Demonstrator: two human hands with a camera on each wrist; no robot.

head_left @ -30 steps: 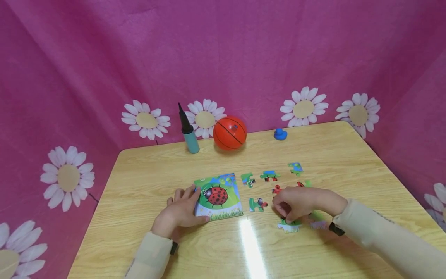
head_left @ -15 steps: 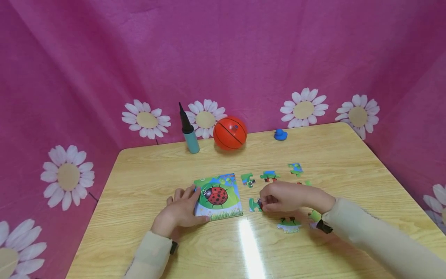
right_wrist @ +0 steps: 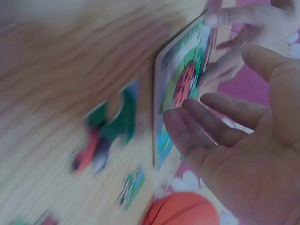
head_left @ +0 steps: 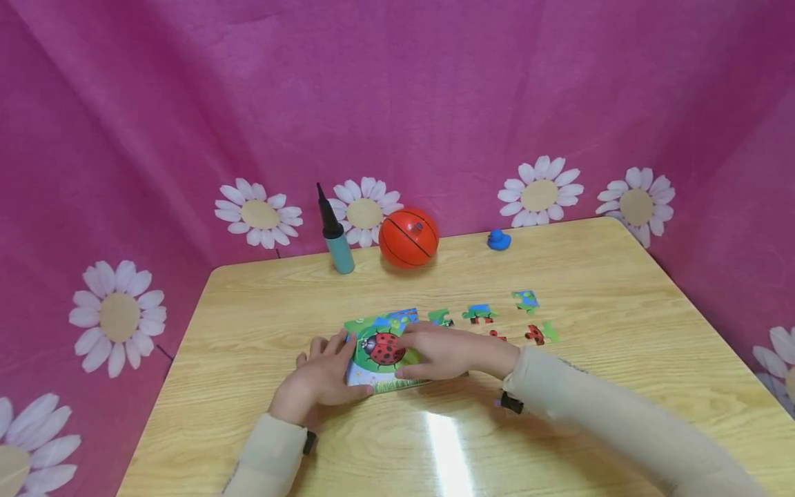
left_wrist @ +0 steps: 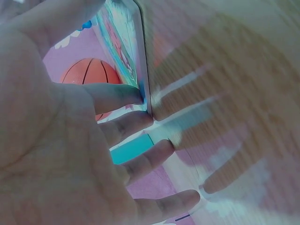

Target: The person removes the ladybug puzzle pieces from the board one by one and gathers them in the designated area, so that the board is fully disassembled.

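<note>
A square board [head_left: 373,373] with a ladybug picture lies flat on the table. Along its left side, the left hand [head_left: 326,373] rests with fingers spread, thumb at the lower edge and fingertips against the side. Over the board's right part reaches the right hand [head_left: 444,351]; its fingers are loosely bent and apart, with nothing between them in the right wrist view. Close by is a jigsaw piece [right_wrist: 115,124] with green and a ladybug head, mostly covered by the right hand in the head view. Another jigsaw piece [head_left: 479,313] lies beyond that hand.
Further loose pieces, among them a blue-green jigsaw piece [head_left: 526,300] and a red-and-green jigsaw piece [head_left: 542,333], are scattered to the right. Toward the back stand a teal hand pump [head_left: 340,252], a small orange basketball [head_left: 408,238] and a blue rubber duck [head_left: 499,239].
The right hand has moved left, from the loose pieces past the ladybug-head piece to over the picture board, and its fingers have spread. The left hand has stayed in place.
</note>
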